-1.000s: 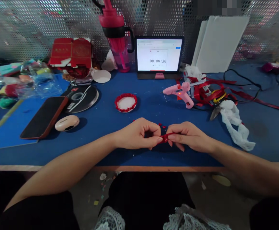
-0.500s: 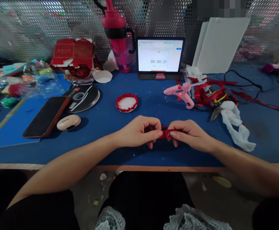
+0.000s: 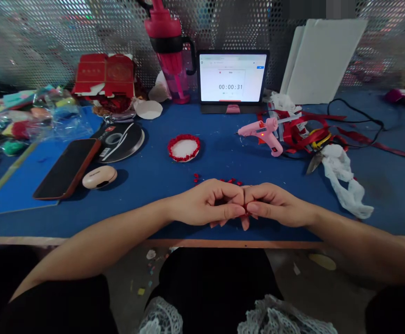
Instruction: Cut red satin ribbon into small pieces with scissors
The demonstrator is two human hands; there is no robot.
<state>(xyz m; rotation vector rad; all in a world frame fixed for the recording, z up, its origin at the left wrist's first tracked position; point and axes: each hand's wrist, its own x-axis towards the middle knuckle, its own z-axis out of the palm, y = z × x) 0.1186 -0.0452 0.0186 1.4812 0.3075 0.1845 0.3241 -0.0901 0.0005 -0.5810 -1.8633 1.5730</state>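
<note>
My left hand (image 3: 205, 202) and right hand (image 3: 275, 203) meet at the fingertips, both grips pinched shut on a small red piece (image 3: 245, 214), 6 o'clock from the red-rimmed dish (image 3: 183, 137) on the tabletop (image 3: 84, 222). It's nearly hidden; I cannot tell its long axis or pointing. A slackened pinch could drop it among the red bits (image 3: 230, 181) at 12 o'clock.

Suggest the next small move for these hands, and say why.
Probably ease the fingertips slightly apart to check the red ribbon piece: the left hand and right hand meet around it and hide almost all of it, with loose red bits lying just beyond.
</note>
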